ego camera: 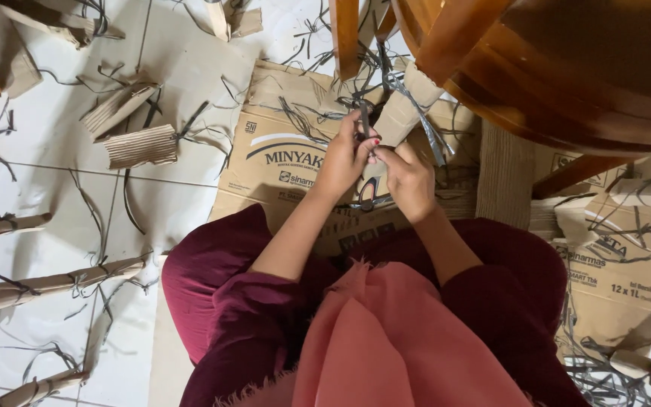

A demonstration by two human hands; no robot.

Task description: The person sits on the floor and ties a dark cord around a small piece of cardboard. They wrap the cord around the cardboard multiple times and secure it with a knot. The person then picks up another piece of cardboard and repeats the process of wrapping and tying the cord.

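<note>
White tiled floor [32, 173] strewn with cardboard scraps, flattened box [280, 162] laid as work mat. Cardboard-wrapped chair leg [404, 109] steadied by right hand [410, 179]; grey strap [423, 120] pinched at wrap by left hand [344, 160], holding binding taut. Scissors [369, 202] lying near, below hands.

the round polished brown wooden table [566, 68] at upper right is cut off by the top and right edges, so its full shape cannot be told. the cardboard-wrapped table leg [404, 113] runs up behind the table's rim, its upper end hidden. the left hand [348, 158] and right hand [408, 177] cover whatever the fingers pinch; it is too small to tell. black-handled scissors [371, 202] lie mostly hidden beneath the right hand. rolled brown cardboard tubes [47, 283] at lower left are cut by the left edge.
</note>
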